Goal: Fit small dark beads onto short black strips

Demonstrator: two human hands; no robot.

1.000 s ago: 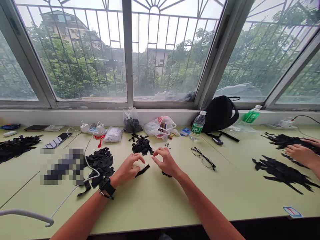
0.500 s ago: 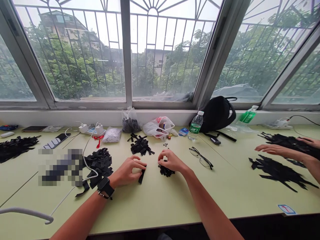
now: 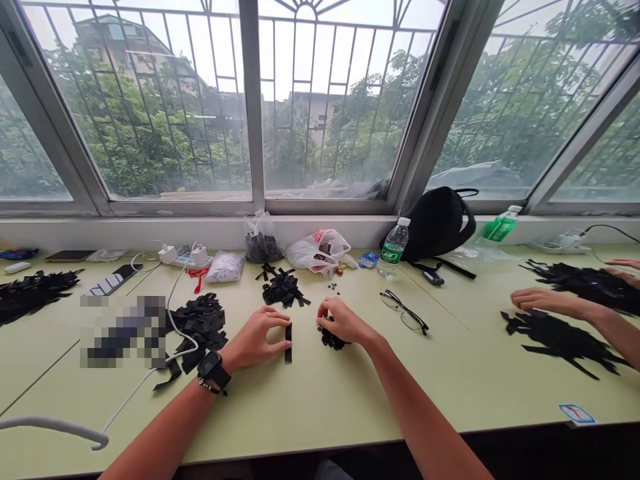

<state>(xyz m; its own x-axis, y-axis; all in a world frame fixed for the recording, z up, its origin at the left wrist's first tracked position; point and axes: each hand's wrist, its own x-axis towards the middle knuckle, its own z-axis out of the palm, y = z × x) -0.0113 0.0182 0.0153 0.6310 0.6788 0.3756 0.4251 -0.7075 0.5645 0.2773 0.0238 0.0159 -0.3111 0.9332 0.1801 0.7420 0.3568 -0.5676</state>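
My left hand (image 3: pixel 257 339) grips a short black fabric strip (image 3: pixel 289 352) by its left side, with the thumb low and the fingertips near the top. The strip points away from me on the table. To its right, my right hand (image 3: pixel 343 320) has its fingertips pinched together at a small pile of black ring-like pieces (image 3: pixel 333 341). What sits in that pinch is too small to make out. Beyond my hands lies a heap of black strips (image 3: pixel 285 288). A larger heap of strips (image 3: pixel 200 327) is left of my watch.
A white cable (image 3: pixel 175 313) crosses the left heap. Eyeglasses (image 3: pixel 404 312), a water bottle (image 3: pixel 394 248) and a black bag (image 3: pixel 430 227) stand or lie right of centre. At far right, another person's hand (image 3: pixel 550 301) is over black strips (image 3: pixel 560 337).
The black strip has turned from slanted to nearly straight, and shifted slightly right with my left hand. My right hand stays at the pile. The other person's hands have moved a little.
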